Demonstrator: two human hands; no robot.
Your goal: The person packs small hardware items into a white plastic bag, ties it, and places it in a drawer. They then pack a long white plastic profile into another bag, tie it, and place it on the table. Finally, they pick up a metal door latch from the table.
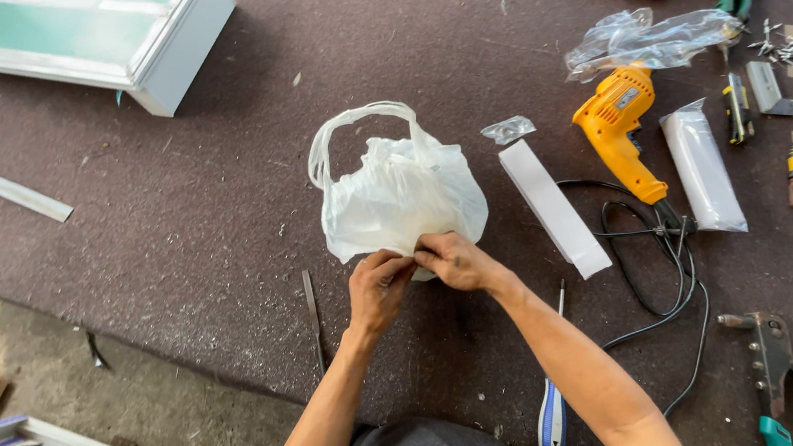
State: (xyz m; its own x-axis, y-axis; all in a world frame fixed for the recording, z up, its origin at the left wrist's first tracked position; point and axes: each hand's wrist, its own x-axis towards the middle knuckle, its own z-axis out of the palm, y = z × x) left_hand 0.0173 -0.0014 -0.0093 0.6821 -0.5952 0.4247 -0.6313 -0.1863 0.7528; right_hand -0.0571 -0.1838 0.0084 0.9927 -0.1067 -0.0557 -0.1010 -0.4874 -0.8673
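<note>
On the dark carpet, a white plastic bag (400, 195) is sitting crumpled, its looped handles standing up at the far side; whatever it contains is hidden. Both hands are meeting at its near edge: the left hand (377, 289) and the right hand (456, 261) are pinching folds of the plastic, fingers curled tight, fingertips buried in it. Just right, a white box (554, 206) and a yellow drill (619, 130) are lying.

Brown carpet (213, 205): white bag (400, 197), yellow drill (616, 125), white box (553, 206).
</note>
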